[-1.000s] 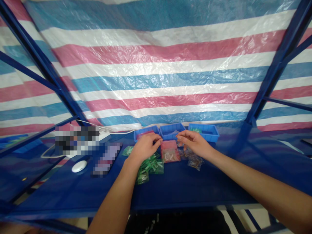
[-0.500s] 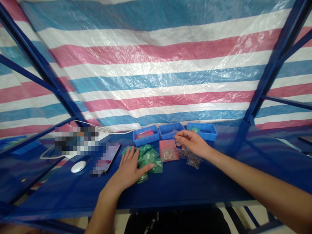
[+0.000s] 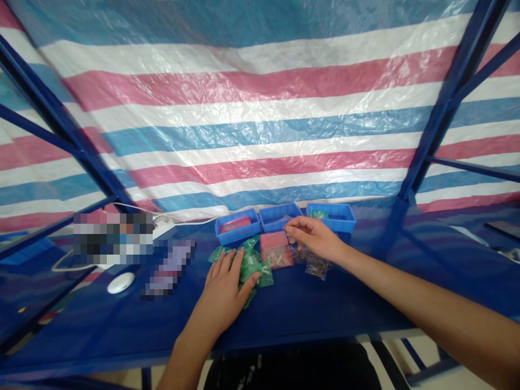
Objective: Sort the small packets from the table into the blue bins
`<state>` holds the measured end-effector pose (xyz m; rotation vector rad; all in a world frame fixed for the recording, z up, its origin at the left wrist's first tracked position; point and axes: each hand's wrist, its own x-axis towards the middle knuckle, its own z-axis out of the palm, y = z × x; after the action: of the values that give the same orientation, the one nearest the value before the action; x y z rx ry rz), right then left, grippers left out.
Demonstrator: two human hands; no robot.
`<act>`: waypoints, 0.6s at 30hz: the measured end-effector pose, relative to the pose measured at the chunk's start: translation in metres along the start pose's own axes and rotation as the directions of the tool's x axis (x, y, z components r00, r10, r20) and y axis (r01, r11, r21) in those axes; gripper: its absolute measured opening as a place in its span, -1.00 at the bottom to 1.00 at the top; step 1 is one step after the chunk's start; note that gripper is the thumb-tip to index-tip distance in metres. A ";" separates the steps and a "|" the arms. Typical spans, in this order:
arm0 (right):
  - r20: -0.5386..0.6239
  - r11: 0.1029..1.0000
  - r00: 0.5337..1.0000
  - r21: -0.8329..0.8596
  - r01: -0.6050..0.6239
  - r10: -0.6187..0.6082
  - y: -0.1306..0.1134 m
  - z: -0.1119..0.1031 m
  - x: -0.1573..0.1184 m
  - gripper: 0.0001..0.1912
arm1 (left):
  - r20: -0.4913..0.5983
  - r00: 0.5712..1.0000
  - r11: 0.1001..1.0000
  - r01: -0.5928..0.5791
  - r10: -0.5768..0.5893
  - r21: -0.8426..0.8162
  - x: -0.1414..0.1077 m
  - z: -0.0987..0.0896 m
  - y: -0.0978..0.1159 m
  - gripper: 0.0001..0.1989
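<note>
My left hand (image 3: 225, 281) lies over a loose pile of green plastic bags (image 3: 252, 262) with small white pieces inside, its fingers stretched out and resting on the bags. To the right, my right hand (image 3: 317, 237) hovers in front of the blue bins with thumb and fingers drawn together. Whatever is between those fingertips is too small to make out. Beneath and beside that hand are clear bags (image 3: 318, 267) of dark, brownish small parts. Between both hands sits a pile of pink bags (image 3: 275, 241), with pale pieces in the nearest one.
Behind the bags stand a left blue bin (image 3: 239, 234) with pink bags, a middle blue bin (image 3: 280, 221) and a right blue bin (image 3: 341, 223) with something green. A phone (image 3: 169, 270), a white oval object (image 3: 121, 283) and white cables (image 3: 190, 221) lie left. Blue frame posts flank the table.
My left hand has slid right over the green bags, bunching them closer to the pink ones. My right hand has hardly moved. The whole view has shifted slightly.
</note>
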<state>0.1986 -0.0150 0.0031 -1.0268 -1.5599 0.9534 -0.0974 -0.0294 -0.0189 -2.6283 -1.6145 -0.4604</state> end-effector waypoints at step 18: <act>0.023 1.000 1.000 -0.020 -0.008 0.009 0.007 0.000 0.001 -0.66 | -0.192 0.978 0.945 -0.137 0.082 -0.296 0.011 -0.011 0.022 -0.60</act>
<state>0.1994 -0.0118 -0.0029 -1.0405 -1.5886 0.9602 -0.0758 -0.0319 -0.0022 -2.7725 -1.4354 -0.9833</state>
